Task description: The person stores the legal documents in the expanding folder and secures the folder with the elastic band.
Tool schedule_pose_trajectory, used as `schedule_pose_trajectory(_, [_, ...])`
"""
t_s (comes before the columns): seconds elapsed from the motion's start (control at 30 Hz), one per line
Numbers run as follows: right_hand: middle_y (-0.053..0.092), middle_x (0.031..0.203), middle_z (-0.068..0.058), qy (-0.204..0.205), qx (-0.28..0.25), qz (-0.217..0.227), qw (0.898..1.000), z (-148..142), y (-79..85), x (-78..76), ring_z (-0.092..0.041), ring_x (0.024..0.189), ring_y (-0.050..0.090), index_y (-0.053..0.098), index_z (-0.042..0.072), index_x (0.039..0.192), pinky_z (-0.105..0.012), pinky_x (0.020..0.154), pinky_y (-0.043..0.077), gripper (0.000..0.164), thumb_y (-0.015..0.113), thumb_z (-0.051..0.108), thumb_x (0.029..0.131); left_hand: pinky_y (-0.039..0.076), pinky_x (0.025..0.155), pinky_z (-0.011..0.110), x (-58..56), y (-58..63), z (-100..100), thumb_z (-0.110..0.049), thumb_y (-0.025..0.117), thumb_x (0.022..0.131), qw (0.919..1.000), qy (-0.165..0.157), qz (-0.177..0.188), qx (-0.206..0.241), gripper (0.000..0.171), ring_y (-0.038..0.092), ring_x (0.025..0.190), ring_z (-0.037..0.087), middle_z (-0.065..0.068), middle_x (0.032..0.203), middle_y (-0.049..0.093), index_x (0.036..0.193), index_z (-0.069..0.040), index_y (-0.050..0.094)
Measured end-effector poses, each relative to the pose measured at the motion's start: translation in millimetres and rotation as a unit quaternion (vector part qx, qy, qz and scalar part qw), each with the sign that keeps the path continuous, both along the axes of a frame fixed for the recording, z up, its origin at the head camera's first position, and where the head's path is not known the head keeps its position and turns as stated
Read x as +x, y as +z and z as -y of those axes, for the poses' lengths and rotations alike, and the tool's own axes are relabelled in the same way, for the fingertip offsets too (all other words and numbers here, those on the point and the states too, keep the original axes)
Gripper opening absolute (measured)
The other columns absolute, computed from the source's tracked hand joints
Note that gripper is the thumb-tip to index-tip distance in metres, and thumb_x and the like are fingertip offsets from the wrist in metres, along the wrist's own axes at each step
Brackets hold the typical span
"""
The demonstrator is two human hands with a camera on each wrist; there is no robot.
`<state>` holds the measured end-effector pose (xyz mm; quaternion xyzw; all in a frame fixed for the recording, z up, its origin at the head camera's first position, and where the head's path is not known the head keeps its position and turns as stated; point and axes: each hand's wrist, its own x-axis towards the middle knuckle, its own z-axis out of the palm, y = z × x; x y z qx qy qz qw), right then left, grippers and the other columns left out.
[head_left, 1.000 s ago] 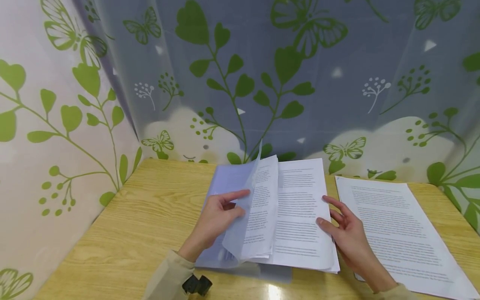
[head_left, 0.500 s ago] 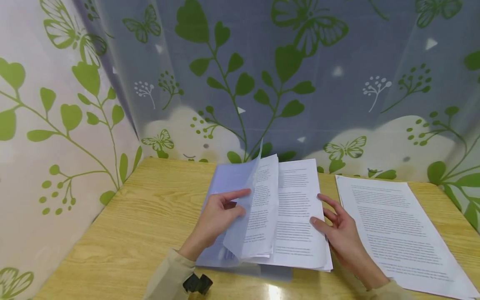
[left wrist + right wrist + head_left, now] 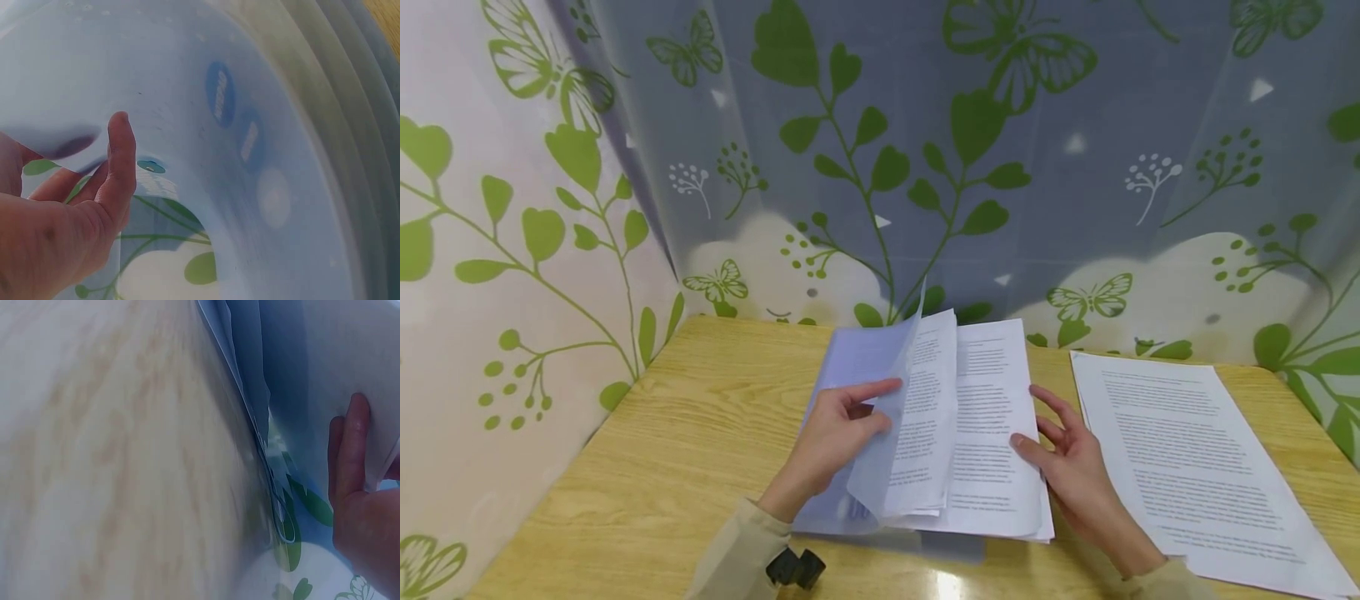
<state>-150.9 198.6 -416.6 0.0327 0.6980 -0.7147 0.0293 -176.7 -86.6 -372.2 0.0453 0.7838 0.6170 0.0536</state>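
Observation:
A translucent bluish plastic folder (image 3: 850, 350) lies on the table, its film cover raised in a curve. My left hand (image 3: 831, 442) holds that film at its left side, the index finger extended. In the left wrist view, the left hand (image 3: 87, 212) is against the film, its thumb tip showing dark through it. Printed papers (image 3: 988, 467) lie partly behind the raised flap, where their left part is hidden. At their right edge, my right hand (image 3: 1071, 467) grips them, thumb on the front face. The right wrist view shows the right hand's fingers (image 3: 353, 444) against a sheet.
A second stack of printed sheets (image 3: 1202, 475) lies at the right on the wooden table (image 3: 685, 450). A patterned curtain (image 3: 880, 167) stands behind and at the left. A black device (image 3: 795, 568) is on the left sleeve.
My right hand has moved left with the papers, so less of them shows beside the flap. The left hand and the folder have stayed in place.

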Motion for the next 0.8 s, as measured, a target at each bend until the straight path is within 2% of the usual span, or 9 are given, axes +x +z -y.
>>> schedule_pose_trajectory(0.43, [0.060,0.138,-0.015,0.006,-0.004,0.007,1.000,14,0.6,-4.2,-0.015,0.097,0.073,0.031,0.023,0.159,-0.033,0.079,0.061,0.075,0.065,0.001,0.096,0.050,0.067,0.025,0.6,0.7,-1,0.001,0.065,0.079,1.0000,0.002,-0.002,0.009,0.051,0.064,0.082,0.012,0.012,0.117,0.075,0.127,-0.014,0.074])
schedule_pose_trajectory(0.8, [0.053,0.148,-0.023,0.012,-0.006,0.017,1.000,23,-0.8,-6.5,-0.015,0.098,0.073,0.031,0.024,0.159,-0.033,0.080,0.061,0.075,0.063,-0.001,0.096,0.050,0.067,0.024,0.6,0.5,-1,0.000,0.065,0.080,1.0000,0.001,0.001,0.007,0.051,0.063,0.083,0.012,0.011,0.118,0.075,0.127,-0.015,0.074])
